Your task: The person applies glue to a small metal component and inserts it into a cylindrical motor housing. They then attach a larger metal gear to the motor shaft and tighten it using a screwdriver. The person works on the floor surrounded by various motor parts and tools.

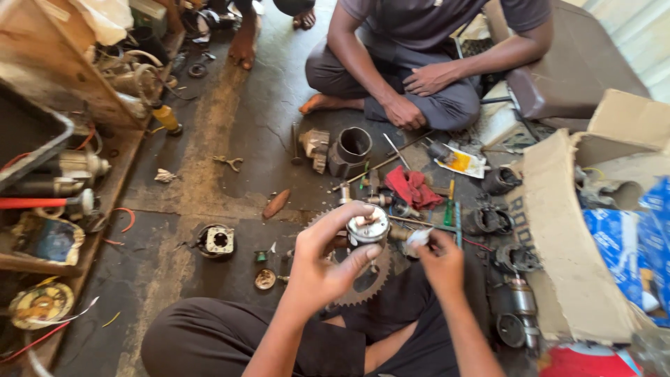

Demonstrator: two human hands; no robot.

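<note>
My left hand (324,260) grips a small round metal motor part (368,229) with a pale face, held up over my lap. My right hand (438,257) is just to its right, fingers pinched on a small whitish piece (417,239) close to the part. Below the two hands a toothed sprocket (363,287) lies on the dark floor, partly hidden by my left hand.
Another person (426,56) sits cross-legged opposite. Between us lie a metal cylinder housing (351,150), a red rag (412,187), screwdrivers and small motor parts. A torn cardboard box (565,244) stands at right; a wooden shelf (49,84) with parts at left.
</note>
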